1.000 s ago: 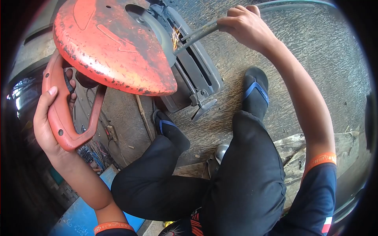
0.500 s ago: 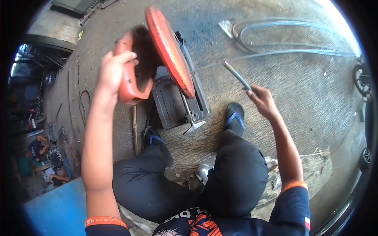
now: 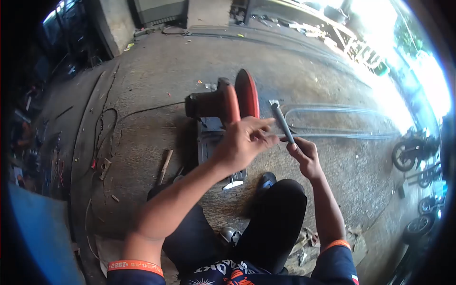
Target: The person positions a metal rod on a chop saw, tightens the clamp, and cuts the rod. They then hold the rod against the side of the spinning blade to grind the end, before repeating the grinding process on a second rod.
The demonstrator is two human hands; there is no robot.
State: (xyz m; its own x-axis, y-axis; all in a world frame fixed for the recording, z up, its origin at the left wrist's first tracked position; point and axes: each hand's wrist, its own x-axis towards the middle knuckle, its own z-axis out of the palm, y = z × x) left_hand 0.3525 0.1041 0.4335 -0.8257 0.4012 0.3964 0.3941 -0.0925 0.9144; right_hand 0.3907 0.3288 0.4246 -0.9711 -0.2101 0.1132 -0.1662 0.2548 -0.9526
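Note:
My right hand [image 3: 306, 156] is closed around the lower end of a short grey metal pipe [image 3: 283, 124]. The pipe points up and away, its open end at the top. Close to the pipe's left side is my left hand [image 3: 247, 142], its fingers apart and holding nothing. Behind that hand stands a cut-off saw with a red blade guard [image 3: 247, 92] and a curved red handle [image 3: 231, 102]. My left hand overlaps the handle's lower end in this view and hides much of the saw's base [image 3: 203, 142].
A wooden stick [image 3: 165, 166] lies left of the saw on the concrete floor. Long metal rods or tubing [image 3: 342, 110] stretch off to the right, toward parked motorcycles [image 3: 409, 149]. A dark cable [image 3: 152, 108] runs left from the saw. A blue panel [image 3: 40, 228] stands at lower left.
My left hand has let go of the saw's red handle and moved right, close to the pipe. My right hand still holds the pipe, now more upright. The view has tilted upward.

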